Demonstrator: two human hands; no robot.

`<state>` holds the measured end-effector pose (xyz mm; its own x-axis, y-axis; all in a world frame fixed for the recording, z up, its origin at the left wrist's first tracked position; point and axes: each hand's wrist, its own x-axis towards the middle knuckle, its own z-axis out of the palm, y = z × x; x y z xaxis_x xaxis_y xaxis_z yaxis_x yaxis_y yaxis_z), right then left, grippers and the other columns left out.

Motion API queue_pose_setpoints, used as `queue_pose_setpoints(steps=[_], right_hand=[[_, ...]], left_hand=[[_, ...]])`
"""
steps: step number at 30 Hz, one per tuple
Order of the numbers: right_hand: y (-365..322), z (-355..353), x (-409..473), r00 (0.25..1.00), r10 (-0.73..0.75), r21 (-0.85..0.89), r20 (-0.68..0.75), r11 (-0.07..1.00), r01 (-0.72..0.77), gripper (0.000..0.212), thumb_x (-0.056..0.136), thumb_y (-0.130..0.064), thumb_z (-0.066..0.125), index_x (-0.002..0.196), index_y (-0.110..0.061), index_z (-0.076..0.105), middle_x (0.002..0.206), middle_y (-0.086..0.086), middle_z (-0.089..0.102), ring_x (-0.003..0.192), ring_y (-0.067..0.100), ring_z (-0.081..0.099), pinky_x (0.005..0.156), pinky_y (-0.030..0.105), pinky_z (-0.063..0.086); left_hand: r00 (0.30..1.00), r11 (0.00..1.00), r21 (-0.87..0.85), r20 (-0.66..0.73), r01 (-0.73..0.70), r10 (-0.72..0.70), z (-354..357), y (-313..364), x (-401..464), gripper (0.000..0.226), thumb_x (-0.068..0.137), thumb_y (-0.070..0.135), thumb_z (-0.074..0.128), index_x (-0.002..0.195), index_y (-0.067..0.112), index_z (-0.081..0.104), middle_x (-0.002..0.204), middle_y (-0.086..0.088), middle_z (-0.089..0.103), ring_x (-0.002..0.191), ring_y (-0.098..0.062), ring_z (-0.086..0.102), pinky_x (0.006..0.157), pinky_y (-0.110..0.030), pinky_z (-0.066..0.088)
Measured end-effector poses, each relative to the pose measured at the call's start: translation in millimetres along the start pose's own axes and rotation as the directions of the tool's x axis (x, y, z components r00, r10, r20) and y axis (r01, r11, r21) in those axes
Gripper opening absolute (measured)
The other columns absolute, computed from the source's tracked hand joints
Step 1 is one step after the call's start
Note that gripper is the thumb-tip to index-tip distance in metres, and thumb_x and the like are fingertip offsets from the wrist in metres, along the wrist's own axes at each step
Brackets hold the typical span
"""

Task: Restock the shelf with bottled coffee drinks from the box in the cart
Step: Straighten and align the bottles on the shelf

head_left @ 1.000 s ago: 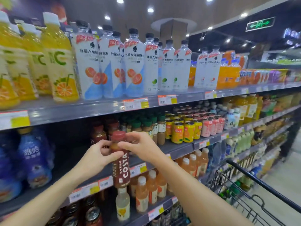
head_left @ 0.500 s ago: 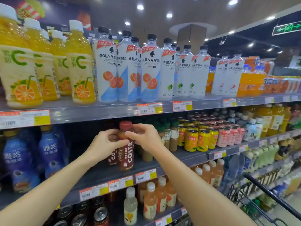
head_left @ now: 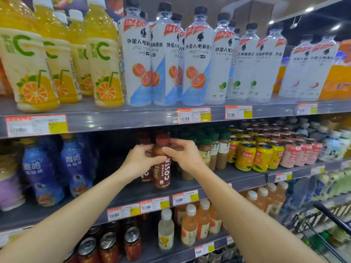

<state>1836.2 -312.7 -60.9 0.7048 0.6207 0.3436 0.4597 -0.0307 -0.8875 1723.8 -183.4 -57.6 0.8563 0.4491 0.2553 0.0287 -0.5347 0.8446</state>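
Observation:
A dark red Costa coffee bottle (head_left: 162, 173) with a red cap stands upright on the middle shelf (head_left: 237, 179). My left hand (head_left: 139, 160) and my right hand (head_left: 183, 153) both grip its neck and shoulder, one from each side. Another Costa bottle (head_left: 146, 174) stands just behind and to the left of it, partly hidden by my left hand. The box in the cart is out of view.
Blue bottles (head_left: 76, 164) stand left of a dark gap on the same shelf. Green-capped coffee bottles (head_left: 206, 152) and yellow cans (head_left: 245, 156) crowd the right. A black cart handle (head_left: 330, 215) crosses the lower right. Large juice and water bottles fill the shelf above.
Both hands have carried the Costa bottle up and forward from in front of the shelf edge onto the middle shelf, where it now stands beside another one.

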Motion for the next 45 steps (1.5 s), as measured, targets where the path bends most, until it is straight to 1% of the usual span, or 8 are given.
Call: queue_pose_setpoints(steps=[5, 9, 12, 18, 25, 36, 40, 45], right_hand=[[16, 4, 3, 1.0, 0.01, -0.055, 0.004, 0.998, -0.01, 0.034, 0.083, -0.031, 0.075, 0.116, -0.025, 0.071, 0.101, -0.007, 0.075, 0.094, 0.006, 0.069, 0.087, 0.039, 0.057], [25, 4, 2, 1.0, 0.02, -0.053, -0.007, 0.998, -0.02, 0.035, 0.086, -0.022, 0.073, 0.12, -0.015, 0.069, 0.107, -0.007, 0.071, 0.091, -0.002, 0.064, 0.076, 0.01, 0.05], [31, 5, 5, 0.998, 0.038, -0.013, -0.045, 0.999, -0.038, 0.032, 0.087, -0.016, 0.072, 0.119, -0.009, 0.068, 0.101, -0.006, 0.069, 0.085, -0.007, 0.06, 0.069, 0.003, 0.045], [40, 11, 11, 0.993, 0.054, 0.009, -0.108, 0.999, -0.053, 0.041, 0.087, -0.024, 0.073, 0.123, -0.006, 0.066, 0.117, 0.003, 0.07, 0.105, 0.013, 0.065, 0.092, 0.029, 0.052], [40, 12, 12, 0.985, 0.083, -0.013, -0.151, 0.996, -0.086, 0.039, 0.087, -0.028, 0.073, 0.121, -0.009, 0.066, 0.112, -0.001, 0.07, 0.103, 0.011, 0.064, 0.09, 0.028, 0.052], [29, 20, 3, 0.984, 0.062, -0.158, -0.166, 0.984, -0.088, 0.039, 0.093, -0.028, 0.063, 0.128, -0.012, 0.061, 0.122, 0.002, 0.067, 0.113, 0.017, 0.061, 0.097, 0.035, 0.05], [23, 12, -11, 0.991, 0.01, -0.266, -0.131, 0.963, -0.044, 0.039, 0.092, -0.026, 0.066, 0.128, -0.012, 0.06, 0.122, 0.002, 0.065, 0.11, 0.013, 0.06, 0.092, 0.025, 0.047], [20, -18, -30, 0.994, 0.001, -0.487, -0.111, 0.872, -0.056, 0.036, 0.091, -0.031, 0.068, 0.122, -0.013, 0.064, 0.119, 0.001, 0.066, 0.109, 0.013, 0.06, 0.091, 0.027, 0.048]], left_hand=[[0.996, 0.998, 0.054, -0.077, 0.038, -0.033, 16, -9, 4, 0.026, 0.078, 0.026, 0.079, 0.101, 0.028, 0.067, 0.089, 0.017, 0.068, 0.081, 0.006, 0.062, 0.067, -0.011, 0.047], [0.99, 0.995, 0.086, -0.136, 0.053, -0.041, 29, -15, 7, 0.041, 0.075, 0.023, 0.081, 0.109, 0.022, 0.057, 0.088, 0.013, 0.064, 0.079, 0.006, 0.059, 0.06, -0.006, 0.04], [0.987, 0.995, 0.088, -0.155, 0.054, -0.04, 33, -16, 10, 0.044, 0.076, 0.02, 0.081, 0.112, 0.017, 0.056, 0.089, 0.01, 0.063, 0.078, 0.007, 0.057, 0.058, -0.004, 0.039], [0.986, 0.994, 0.095, -0.167, 0.045, -0.028, 40, -18, 17, 0.043, 0.08, 0.019, 0.077, 0.117, 0.012, 0.057, 0.093, 0.005, 0.064, 0.081, -0.003, 0.061, 0.067, -0.011, 0.042], [0.993, 0.984, 0.175, -0.119, 0.041, -0.02, 40, -23, 22, 0.052, 0.082, 0.031, 0.073, 0.129, 0.02, 0.054, 0.115, -0.007, 0.066, 0.11, -0.021, 0.06, 0.096, -0.039, 0.051], [0.995, 0.953, 0.302, -0.087, -0.029, 0.058, 41, -15, 14, 0.037, 0.089, 0.027, 0.067, 0.122, 0.015, 0.056, 0.106, -0.004, 0.068, 0.097, -0.021, 0.066, 0.084, -0.036, 0.055], [0.99, 0.927, 0.374, -0.115, -0.028, 0.076, 33, -11, 4, 0.044, 0.089, 0.028, 0.066, 0.126, 0.012, 0.049, 0.104, -0.006, 0.065, 0.095, -0.024, 0.065, 0.073, -0.029, 0.05], [0.983, 0.902, 0.421, -0.105, -0.095, 0.152, 27, -6, -22, 0.055, 0.092, 0.028, 0.061, 0.139, 0.01, 0.038, 0.121, -0.011, 0.062, 0.109, -0.031, 0.06, 0.092, -0.039, 0.045]])
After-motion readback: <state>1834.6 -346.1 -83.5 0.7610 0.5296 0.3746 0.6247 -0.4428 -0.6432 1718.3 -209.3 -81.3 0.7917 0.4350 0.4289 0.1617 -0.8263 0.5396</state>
